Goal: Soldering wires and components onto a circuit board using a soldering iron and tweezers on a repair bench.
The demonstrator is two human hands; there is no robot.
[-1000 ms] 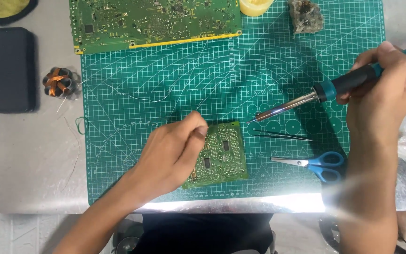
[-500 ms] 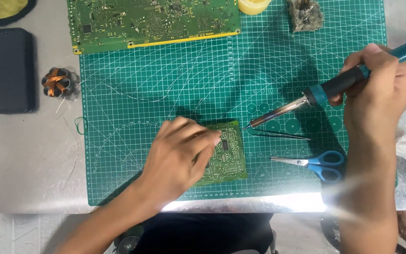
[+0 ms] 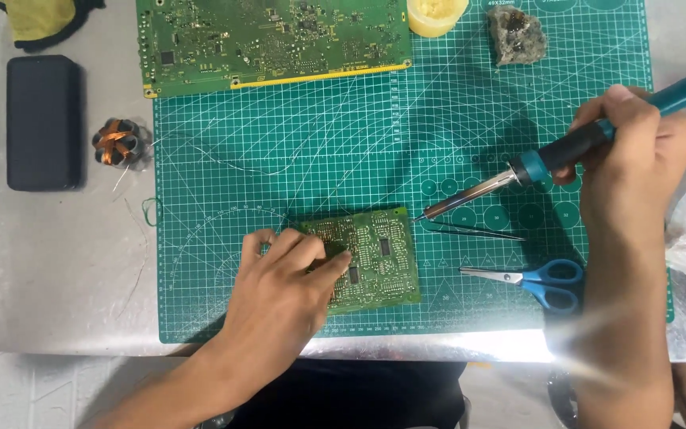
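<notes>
Left hand (image 3: 291, 278) flat, right hand (image 3: 637, 159) clenched

Two bare forearms entering from the lower edge, no sleeves, left hand (image 3: 283, 282) and right hand (image 3: 637, 159) ungloved, no rings, watch or wristbands, dark clothing at the torso

Matt green rubbery cutting mat (image 3: 279, 183), brushed metal table (image 3: 65, 270) — glossy plastic-handled soldering iron (image 3: 565, 151), steel-bladed scissors (image 3: 529, 280)
</notes>
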